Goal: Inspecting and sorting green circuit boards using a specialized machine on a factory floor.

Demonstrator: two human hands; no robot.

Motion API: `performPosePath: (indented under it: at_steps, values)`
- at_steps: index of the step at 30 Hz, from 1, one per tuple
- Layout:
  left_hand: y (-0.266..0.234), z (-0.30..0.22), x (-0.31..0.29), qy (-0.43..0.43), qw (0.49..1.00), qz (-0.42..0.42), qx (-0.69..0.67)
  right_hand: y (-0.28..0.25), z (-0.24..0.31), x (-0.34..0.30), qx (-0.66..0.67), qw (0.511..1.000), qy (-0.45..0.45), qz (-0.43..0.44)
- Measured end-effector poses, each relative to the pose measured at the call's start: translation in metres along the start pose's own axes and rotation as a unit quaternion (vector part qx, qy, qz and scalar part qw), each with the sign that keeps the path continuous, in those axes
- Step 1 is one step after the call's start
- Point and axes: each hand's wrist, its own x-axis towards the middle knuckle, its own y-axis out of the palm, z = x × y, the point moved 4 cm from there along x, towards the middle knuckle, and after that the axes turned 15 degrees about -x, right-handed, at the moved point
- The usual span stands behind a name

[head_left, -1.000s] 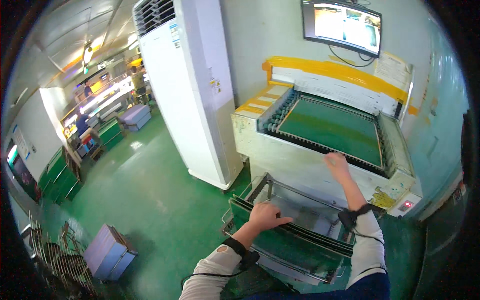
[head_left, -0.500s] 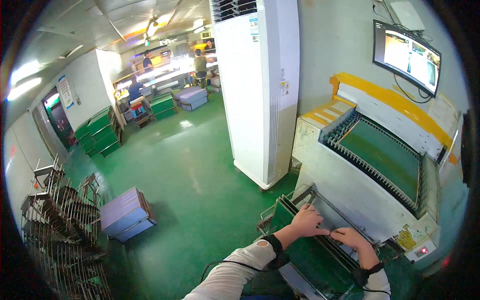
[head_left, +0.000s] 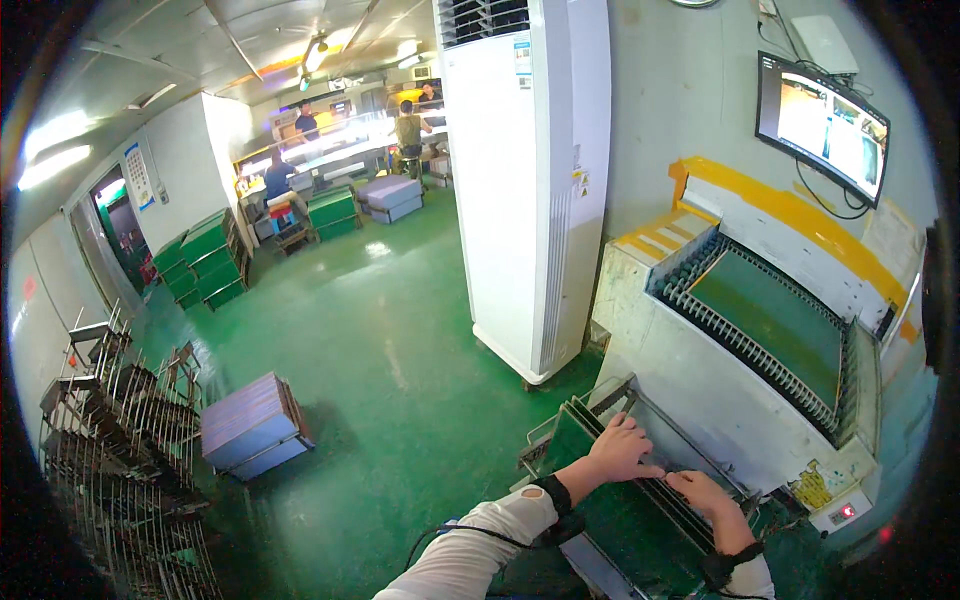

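A metal rack stands low at the front right, with flat green panels set on edge inside it. My left hand is closed at the top edges of the panels, its thumb pointing right. Close beside it, my right hand pinches the same top edge with thumb and forefinger. The thumb of one nearly meets the fingers of the other. The panels' lower parts are hidden within the rack, and how many the fingers hold cannot be made out.
A white roller machine with a green panel on top stands right, below a wall screen. A tall white air conditioner rises ahead. Stacked racks and a purple-topped stack stand left. People work far off.
The whole view has shifted slightly down and right. Both hands stay at the panels' top edges, with only small finger movement.
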Motion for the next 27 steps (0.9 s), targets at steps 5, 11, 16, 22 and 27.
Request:
performPosePath:
  at_steps: [5,11,16,22,27]
  values:
    - [-0.003,0.004,-0.004,-0.006,1.0,0.0,0.006,-0.002,0.035,-0.021,-0.032,0.999,-0.027,0.002]
    - [-0.001,-0.001,0.001,-0.001,1.0,0.0,-0.003,0.001,0.005,-0.008,-0.057,0.998,-0.011,-0.035]
    - [-0.002,0.0,0.002,-0.005,1.0,0.012,-0.005,0.004,0.009,-0.008,-0.031,0.998,-0.056,-0.019]
    - [-0.001,0.003,0.002,0.001,1.0,-0.012,-0.023,-0.005,0.022,-0.013,-0.051,0.997,-0.029,-0.042]
    - [-0.001,0.001,0.004,-0.006,1.0,-0.002,-0.03,-0.012,0.015,-0.007,-0.097,0.99,-0.038,-0.094]
